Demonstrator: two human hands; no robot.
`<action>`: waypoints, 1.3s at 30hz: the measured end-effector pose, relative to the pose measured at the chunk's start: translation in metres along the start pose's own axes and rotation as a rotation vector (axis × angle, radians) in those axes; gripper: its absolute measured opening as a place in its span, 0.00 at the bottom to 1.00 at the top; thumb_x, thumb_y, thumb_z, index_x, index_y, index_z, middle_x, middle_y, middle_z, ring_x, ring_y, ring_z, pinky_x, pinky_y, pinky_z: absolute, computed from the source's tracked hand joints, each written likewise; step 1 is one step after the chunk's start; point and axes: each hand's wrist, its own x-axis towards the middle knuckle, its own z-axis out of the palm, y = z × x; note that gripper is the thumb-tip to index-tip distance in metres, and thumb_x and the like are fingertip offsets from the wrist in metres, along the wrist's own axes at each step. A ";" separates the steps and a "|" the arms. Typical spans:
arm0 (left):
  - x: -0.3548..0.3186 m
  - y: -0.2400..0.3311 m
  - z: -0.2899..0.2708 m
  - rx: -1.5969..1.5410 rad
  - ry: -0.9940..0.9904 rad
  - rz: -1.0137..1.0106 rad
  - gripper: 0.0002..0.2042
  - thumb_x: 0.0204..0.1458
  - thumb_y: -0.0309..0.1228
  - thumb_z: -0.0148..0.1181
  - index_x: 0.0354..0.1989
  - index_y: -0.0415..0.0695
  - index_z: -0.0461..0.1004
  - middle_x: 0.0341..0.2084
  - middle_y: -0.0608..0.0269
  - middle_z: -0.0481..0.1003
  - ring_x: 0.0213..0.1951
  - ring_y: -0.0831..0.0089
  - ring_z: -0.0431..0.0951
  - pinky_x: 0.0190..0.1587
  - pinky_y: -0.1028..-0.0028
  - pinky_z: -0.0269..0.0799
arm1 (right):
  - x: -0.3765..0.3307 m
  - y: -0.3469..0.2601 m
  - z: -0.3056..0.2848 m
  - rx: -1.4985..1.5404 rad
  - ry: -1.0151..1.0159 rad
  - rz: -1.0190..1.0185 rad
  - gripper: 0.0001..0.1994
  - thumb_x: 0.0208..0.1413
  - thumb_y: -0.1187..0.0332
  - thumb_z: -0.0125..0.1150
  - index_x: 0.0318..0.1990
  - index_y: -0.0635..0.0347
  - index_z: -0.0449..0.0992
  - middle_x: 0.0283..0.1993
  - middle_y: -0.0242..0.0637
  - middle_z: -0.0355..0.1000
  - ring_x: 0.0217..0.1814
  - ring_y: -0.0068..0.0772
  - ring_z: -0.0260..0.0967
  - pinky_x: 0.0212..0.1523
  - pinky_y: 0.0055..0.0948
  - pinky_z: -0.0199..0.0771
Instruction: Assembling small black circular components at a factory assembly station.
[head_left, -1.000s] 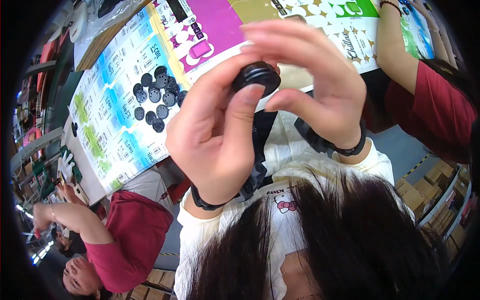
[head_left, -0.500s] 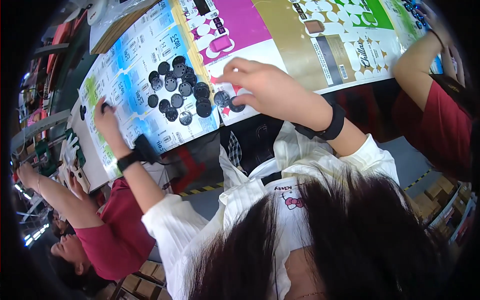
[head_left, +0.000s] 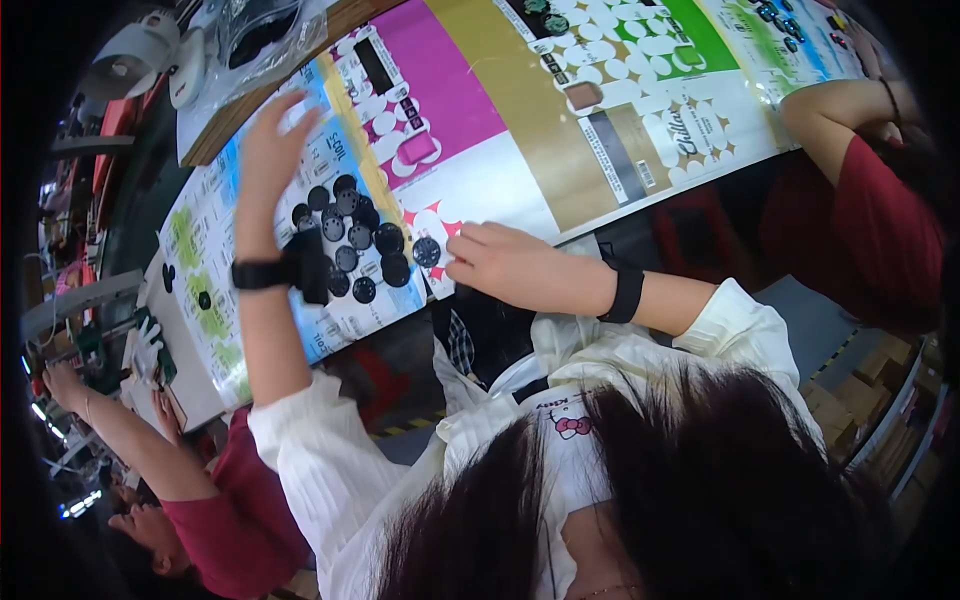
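Bright printed sheets point(head_left: 500, 110), left hand point(head_left: 270, 160) spread, plastic bag point(head_left: 265, 45) beyond, black discs point(head_left: 359, 236) clustered nearby, right hand point(head_left: 505, 265) curled, grip hidden

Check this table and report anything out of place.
One black disc lies on the green-patterned side of the printed sheet, and a few black pieces by its left edge, all well left of the cluster of black discs. They look stray, though perhaps set aside. I see nothing spilled or broken.

Bright light whitens the printed sheet point(head_left: 505, 200) and glints on black discs point(head_left: 388, 239); lamps point(head_left: 80, 505) glow lower left; all 4 corners sink into black.
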 end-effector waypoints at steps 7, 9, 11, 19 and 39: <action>0.102 0.151 0.124 -0.043 -0.148 0.289 0.14 0.37 0.35 0.57 0.31 0.40 0.71 0.26 0.53 0.72 0.30 0.61 0.72 0.34 0.70 0.66 | -0.015 -0.002 -0.038 0.483 0.234 0.347 0.05 0.41 0.80 0.49 0.29 0.65 0.67 0.27 0.40 0.64 0.28 0.33 0.65 0.30 0.23 0.65; 0.114 0.146 0.153 0.005 -0.107 0.322 0.13 0.36 0.35 0.57 0.29 0.40 0.71 0.26 0.53 0.72 0.30 0.59 0.71 0.33 0.69 0.66 | -0.025 0.000 -0.057 0.516 0.436 0.461 0.03 0.46 0.80 0.46 0.29 0.67 0.67 0.27 0.39 0.66 0.25 0.29 0.68 0.28 0.21 0.67; 0.120 0.148 0.171 0.103 -0.037 0.387 0.11 0.36 0.33 0.57 0.27 0.41 0.71 0.24 0.52 0.71 0.29 0.57 0.71 0.33 0.68 0.65 | -0.039 0.001 -0.068 0.619 0.527 0.542 0.03 0.46 0.80 0.46 0.29 0.67 0.66 0.27 0.39 0.66 0.26 0.28 0.68 0.28 0.21 0.67; 0.083 0.159 0.153 0.075 -0.146 0.178 0.10 0.39 0.30 0.54 0.32 0.42 0.67 0.23 0.53 0.69 0.27 0.58 0.70 0.30 0.66 0.65 | -0.054 0.014 -0.096 0.902 0.887 0.634 0.04 0.48 0.79 0.47 0.32 0.70 0.63 0.29 0.38 0.67 0.28 0.24 0.67 0.28 0.18 0.68; -0.075 0.207 0.004 -1.304 -0.262 -0.266 0.12 0.44 0.21 0.49 0.39 0.33 0.61 0.32 0.56 0.69 0.29 0.73 0.72 0.30 0.79 0.71 | -0.014 -0.018 -0.112 0.638 0.645 0.316 0.14 0.43 0.83 0.51 0.42 0.69 0.67 0.28 0.34 0.65 0.22 0.15 0.60 0.21 0.11 0.59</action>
